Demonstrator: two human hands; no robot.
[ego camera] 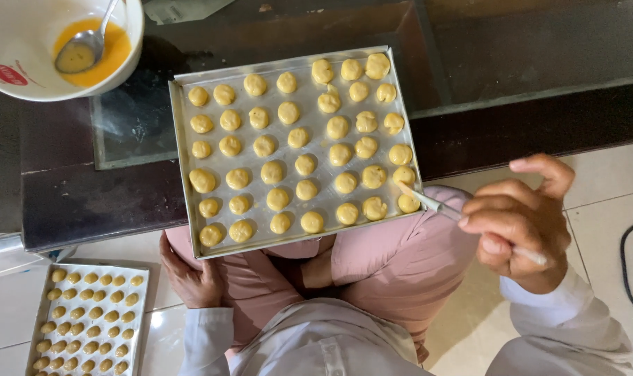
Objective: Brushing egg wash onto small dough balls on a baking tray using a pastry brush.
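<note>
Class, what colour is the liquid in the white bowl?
Orange-yellow liquid in the bowl, seen in the head view.

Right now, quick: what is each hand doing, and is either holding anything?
Left hand: open, holding nothing, resting on the knee under the silver metal baking tray.
Right hand: closed on a thin white brush, tip at the corner dough ball.

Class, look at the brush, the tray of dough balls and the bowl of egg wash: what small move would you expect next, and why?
Probably a short stroke of the brush over the corner dough ball. The right hand holds the brush with its tip at that ball on the tray, while the left hand rests under the tray's near edge. The bowl sits further off.
</note>
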